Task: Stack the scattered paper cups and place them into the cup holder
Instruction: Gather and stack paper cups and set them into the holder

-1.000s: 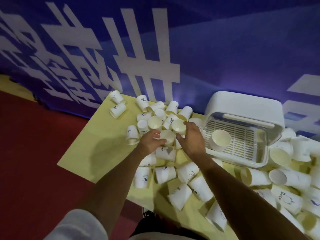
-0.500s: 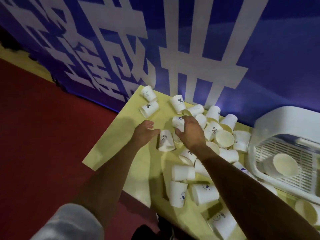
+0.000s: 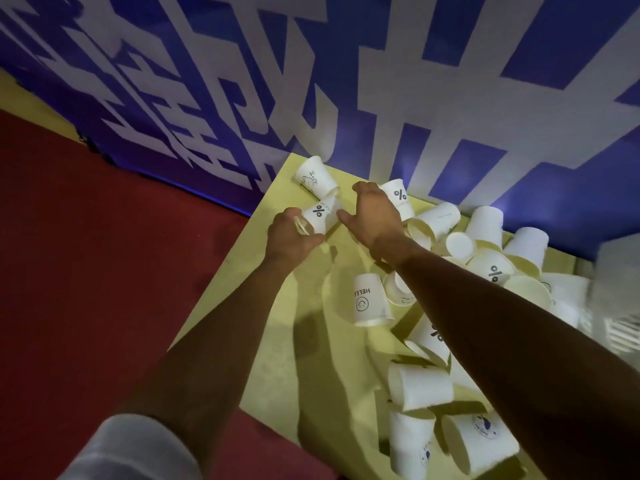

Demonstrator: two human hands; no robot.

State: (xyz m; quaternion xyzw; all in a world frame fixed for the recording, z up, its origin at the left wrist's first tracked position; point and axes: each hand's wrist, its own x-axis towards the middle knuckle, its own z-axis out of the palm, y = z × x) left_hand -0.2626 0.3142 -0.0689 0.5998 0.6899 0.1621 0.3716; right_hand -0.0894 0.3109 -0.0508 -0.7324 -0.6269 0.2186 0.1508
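Yellow table (image 3: pixel 277 306) carries scattered paper cups (image 3: pixel 485 258); cup holder (image 3: pixel 620 306) sits at far right, blurred; both hands have shifted from the central pile to the far-left corner; left hand (image 3: pixel 291 237) now grasps a percent-marked cup (image 3: pixel 320 216) lying sideways; right hand (image 3: pixel 375 216) spread, empty, reaching; gathering outlying cups continues; stacking follows.

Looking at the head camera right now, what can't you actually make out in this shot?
- Cup holder: head view, cut off by the right edge and blurred; its contents can't be seen.
- Cups under the right forearm: hidden by the arm.
- Left hand: it grips the percent cup; whether more cups are nested inside is unclear.
- Small print on the bear cup: too small.
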